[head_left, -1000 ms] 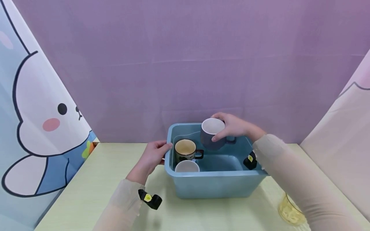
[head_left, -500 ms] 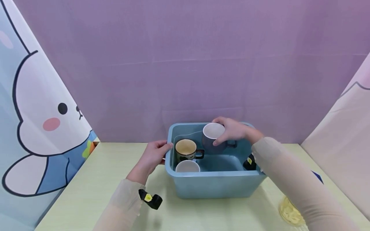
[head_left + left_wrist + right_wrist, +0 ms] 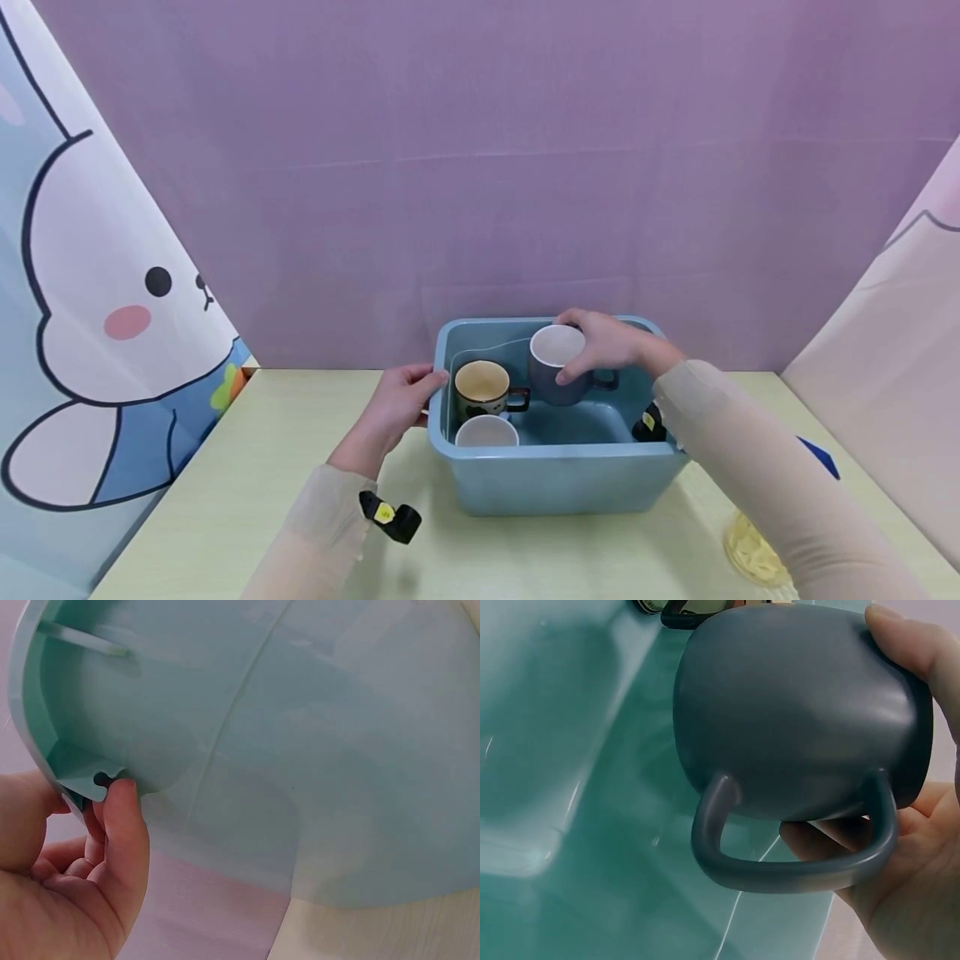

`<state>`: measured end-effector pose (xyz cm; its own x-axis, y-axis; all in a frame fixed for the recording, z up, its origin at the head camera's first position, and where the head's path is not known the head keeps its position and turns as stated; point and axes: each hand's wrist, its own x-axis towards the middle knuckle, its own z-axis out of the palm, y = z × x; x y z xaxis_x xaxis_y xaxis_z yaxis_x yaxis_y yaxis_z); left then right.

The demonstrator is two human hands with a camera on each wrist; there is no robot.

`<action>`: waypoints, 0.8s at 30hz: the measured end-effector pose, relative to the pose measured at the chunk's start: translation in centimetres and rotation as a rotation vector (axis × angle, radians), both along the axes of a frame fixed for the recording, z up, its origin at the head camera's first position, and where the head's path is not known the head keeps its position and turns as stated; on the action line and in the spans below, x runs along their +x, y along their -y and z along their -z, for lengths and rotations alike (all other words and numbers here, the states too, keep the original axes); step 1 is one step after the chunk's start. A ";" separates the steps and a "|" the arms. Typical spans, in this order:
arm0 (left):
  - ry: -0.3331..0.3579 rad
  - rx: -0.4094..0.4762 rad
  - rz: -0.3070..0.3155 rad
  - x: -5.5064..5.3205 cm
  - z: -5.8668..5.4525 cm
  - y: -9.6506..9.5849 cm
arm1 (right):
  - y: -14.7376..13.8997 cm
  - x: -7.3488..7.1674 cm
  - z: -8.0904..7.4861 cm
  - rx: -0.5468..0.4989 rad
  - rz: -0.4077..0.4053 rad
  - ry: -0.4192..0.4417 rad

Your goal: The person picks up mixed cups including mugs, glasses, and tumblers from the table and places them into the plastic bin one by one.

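In the head view a light blue plastic tub [image 3: 555, 483] stands on the table. My left hand [image 3: 397, 404] pinches its left rim; the left wrist view shows thumb and fingers around the rim's underside. My right hand [image 3: 609, 340] grips a dark grey mug [image 3: 546, 373] with a white inside, thumb and fingers around its upper body. The mug is upright within the tub near the back wall, its handle [image 3: 795, 874] pointing right. At the tub's left end sit a cream-lined mug [image 3: 482, 385] with a dark patterned outside and, in front of it, a white cup [image 3: 487, 432].
A yellowish clear glass [image 3: 753, 554] stands on the table [image 3: 315, 417] at the front right, partly behind my right sleeve. A dark blue object [image 3: 819, 457] shows beyond that sleeve. A purple cloth [image 3: 480, 167] hangs behind the table, with printed cloths at both sides.
My right hand has lowered the dark grey mug deeper into the tub and shifted slightly right. The blue object has come into sight beyond the right sleeve. My left hand stays on the rim.
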<state>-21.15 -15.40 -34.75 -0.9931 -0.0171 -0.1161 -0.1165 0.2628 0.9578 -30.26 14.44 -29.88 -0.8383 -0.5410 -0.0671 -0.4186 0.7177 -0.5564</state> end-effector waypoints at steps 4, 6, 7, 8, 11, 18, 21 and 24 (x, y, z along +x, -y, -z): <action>0.003 0.002 0.001 0.0 0.0 0.0 | 0.0 0.1 0.1 -0.002 -0.007 0.000; 0.002 0.001 0.001 0.0 0.0 0.0 | 0.1 0.1 0.2 0.001 -0.013 0.002; 0.000 0.001 0.001 0.0 0.0 0.0 | 0.1 0.1 0.2 0.003 -0.015 0.003; -0.001 0.001 0.002 0.0 0.0 0.0 | 0.1 0.1 0.3 0.006 -0.019 0.005; 0.000 0.001 0.003 0.0 0.0 0.0 | 0.1 0.0 0.5 0.011 -0.022 0.017; -0.001 0.004 0.005 -0.2 0.1 0.0 | 0.1 -0.2 1.1 0.038 -0.018 0.029; -0.009 0.005 0.009 -0.2 0.1 0.1 | 0.2 -0.3 1.4 0.068 -0.012 0.019; -0.014 0.002 0.013 -0.1 0.0 0.2 | 0.4 -0.3 1.6 0.084 -0.012 0.017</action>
